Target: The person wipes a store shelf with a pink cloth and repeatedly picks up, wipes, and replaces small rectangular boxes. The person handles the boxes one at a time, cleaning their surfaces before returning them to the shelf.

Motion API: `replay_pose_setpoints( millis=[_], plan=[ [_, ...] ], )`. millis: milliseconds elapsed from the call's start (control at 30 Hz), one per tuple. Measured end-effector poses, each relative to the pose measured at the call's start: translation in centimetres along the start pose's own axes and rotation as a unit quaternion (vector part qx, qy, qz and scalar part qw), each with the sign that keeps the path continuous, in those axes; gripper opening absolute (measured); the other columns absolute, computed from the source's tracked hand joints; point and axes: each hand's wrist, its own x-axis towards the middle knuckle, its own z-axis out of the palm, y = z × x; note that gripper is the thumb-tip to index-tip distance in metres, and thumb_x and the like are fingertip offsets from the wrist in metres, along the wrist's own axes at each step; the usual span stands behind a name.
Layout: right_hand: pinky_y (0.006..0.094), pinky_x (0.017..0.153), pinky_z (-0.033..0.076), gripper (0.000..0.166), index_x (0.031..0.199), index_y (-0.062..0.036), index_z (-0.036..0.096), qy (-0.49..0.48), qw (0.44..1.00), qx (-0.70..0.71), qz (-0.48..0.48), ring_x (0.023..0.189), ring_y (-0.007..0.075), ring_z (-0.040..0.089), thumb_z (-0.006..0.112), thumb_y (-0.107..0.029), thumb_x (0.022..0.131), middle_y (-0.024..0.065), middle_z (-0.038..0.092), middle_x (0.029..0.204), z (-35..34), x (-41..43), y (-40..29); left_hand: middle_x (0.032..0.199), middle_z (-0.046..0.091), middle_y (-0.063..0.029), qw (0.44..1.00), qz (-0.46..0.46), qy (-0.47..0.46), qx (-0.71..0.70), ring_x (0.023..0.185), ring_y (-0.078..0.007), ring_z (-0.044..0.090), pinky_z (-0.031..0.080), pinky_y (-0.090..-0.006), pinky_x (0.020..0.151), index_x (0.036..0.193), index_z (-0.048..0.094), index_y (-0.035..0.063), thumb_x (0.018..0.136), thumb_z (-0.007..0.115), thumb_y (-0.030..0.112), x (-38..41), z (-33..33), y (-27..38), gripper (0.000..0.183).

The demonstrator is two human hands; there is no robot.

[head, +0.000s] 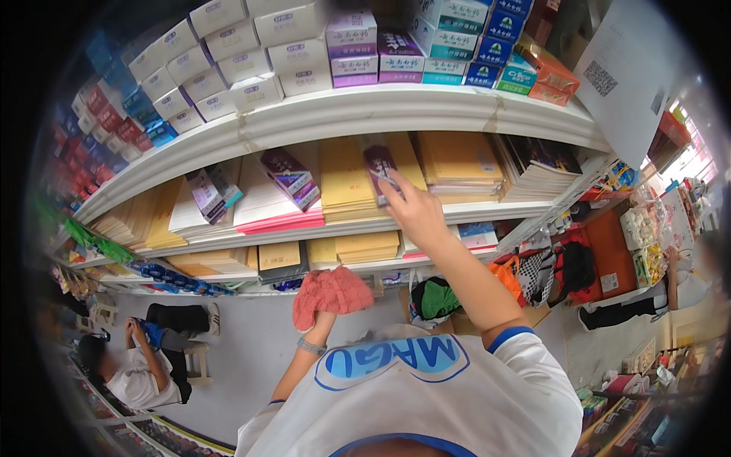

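My left hand, mostly hidden, holds a fluffy coral-red cloth in front of the lower shelf. With my right hand I grip the near end of a purple carton on the middle shelf. That carton lies on yellow paper envelopes. To its left, more purple cartons rest on a stack of white envelopes with pink edges. Farther left, a white-and-purple carton and a teal-ended carton lie side by side on white envelopes.
Stacked toothpaste cartons line the upper white shelf. Brown envelopes and booklets lie right of my hand. Bags stand low at right. A seated person is at left, another person at far right.
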Motion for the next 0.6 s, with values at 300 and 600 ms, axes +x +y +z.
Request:
replay_pose_setpoints(
  millis=[300, 600],
  plan=[
    [0.0331, 0.072, 0.05, 0.047, 0.111, -0.0025, 0.053, 0.103, 0.974, 0.2, -0.006, 0.086, 0.024, 0.062, 0.072, -0.013, 0.069, 0.013, 0.061, 0.108, -16.6, -5.0, -1.2, 0.116, 0.052, -0.0109, 0.991, 0.087, -0.001, -0.101, 0.108, -0.0218, 0.051, 0.042, -0.0332, 0.091, 0.113, 0.052, 0.0039, 0.087, 0.06, 0.017, 2.6, -0.5, 10.8, 0.031],
    [0.0366, 0.076, 0.051, 0.043, 0.108, 0.0003, 0.049, 0.484, 0.869, 0.103, -0.013, 0.086, 0.027, 0.059, 0.071, -0.023, 0.079, 0.0202, 0.058, 0.096, -21.9, -3.5, 0.4, 0.131, 0.046, -0.0141, 0.755, 0.484, 0.29, 0.335, 0.118, -0.038, 0.045, 0.03, -0.0495, 0.101, 0.122, 0.053, 0.0197, 0.075, 0.07, 0.028, 14.1, 0.9, 23.8, 0.051]
  ],
)
